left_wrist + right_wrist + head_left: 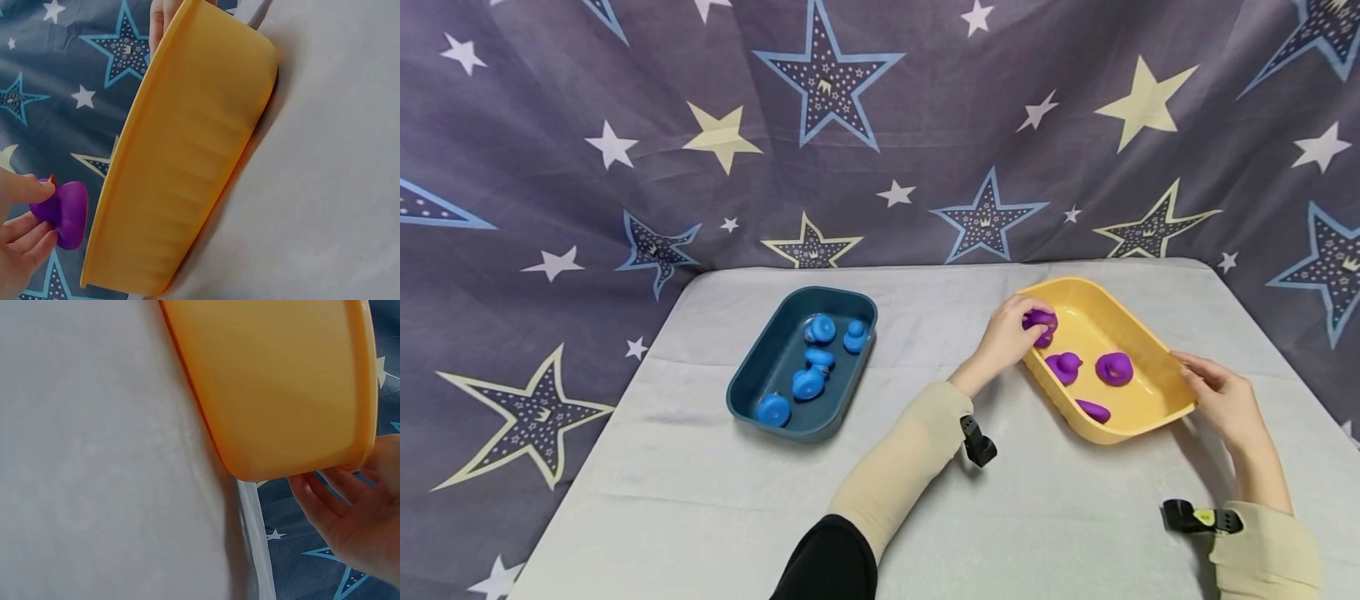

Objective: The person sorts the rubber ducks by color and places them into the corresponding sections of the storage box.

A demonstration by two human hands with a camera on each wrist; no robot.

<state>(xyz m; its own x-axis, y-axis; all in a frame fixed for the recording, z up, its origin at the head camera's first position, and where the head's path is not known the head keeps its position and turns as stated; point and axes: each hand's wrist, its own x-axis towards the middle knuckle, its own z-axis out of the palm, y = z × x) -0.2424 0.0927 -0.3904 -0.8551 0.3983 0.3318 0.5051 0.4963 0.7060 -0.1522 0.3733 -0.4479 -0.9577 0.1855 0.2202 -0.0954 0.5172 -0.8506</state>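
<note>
A yellow tray stands on the right of the grey-covered table. My left hand reaches over its far left rim and pinches a purple toy duck between thumb and fingers. The left wrist view shows that duck held just outside the tray's wall. Three more purple ducks lie inside the tray. My right hand rests against the tray's right rim with fairly straight fingers, seen below the tray's corner.
A dark blue tray with several blue ducks sits at the table's middle left. A star-patterned cloth hangs behind and drapes around the table. The table's right edge runs close to the yellow tray.
</note>
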